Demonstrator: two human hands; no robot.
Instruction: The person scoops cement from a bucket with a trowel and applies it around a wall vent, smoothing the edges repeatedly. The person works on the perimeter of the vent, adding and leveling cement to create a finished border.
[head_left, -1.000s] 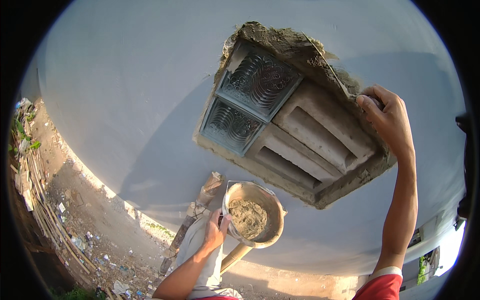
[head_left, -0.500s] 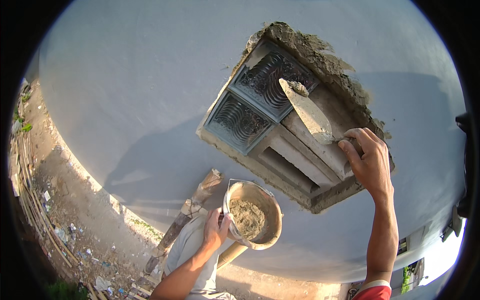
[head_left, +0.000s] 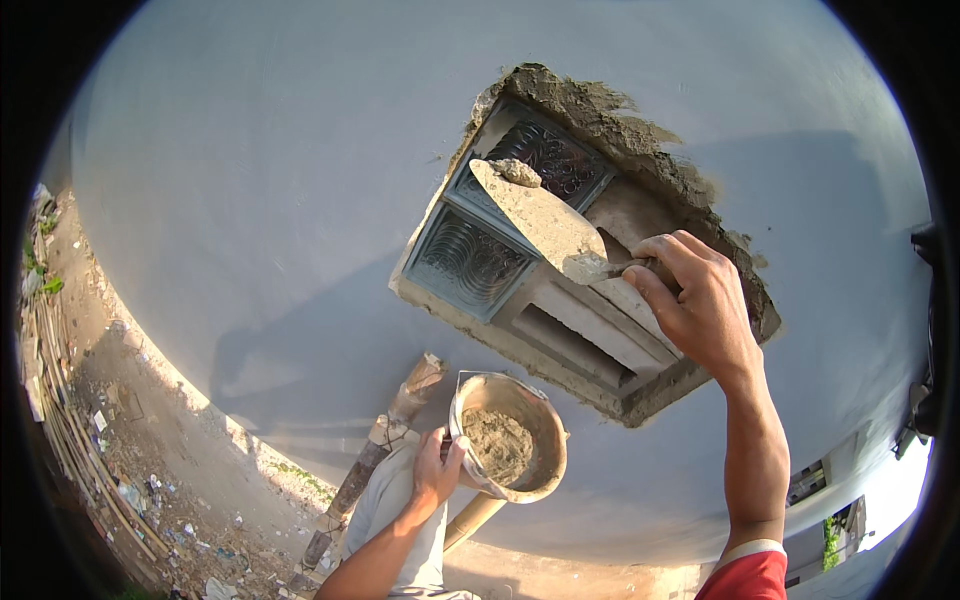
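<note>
Right hand [head_left: 700, 305] grips trowel [head_left: 545, 222], mortar lump [head_left: 517, 172] at its tip, at 11 o'clock over glass blocks [head_left: 500, 235]. Left hand [head_left: 437, 470] clamps mortar bucket [head_left: 510, 440] rim. Risk: tilted blade sheds the lump, smearing glass.

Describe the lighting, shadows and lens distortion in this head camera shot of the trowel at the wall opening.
Head view: warm, low sunlight rakes the grey wall; a soft shadow darkens the wall to the lower left of the opening; the fisheye bends the wall's base and leaves a black rim; the right hand, trowel, left hand and mortar bucket look sharp, without glare.
</note>
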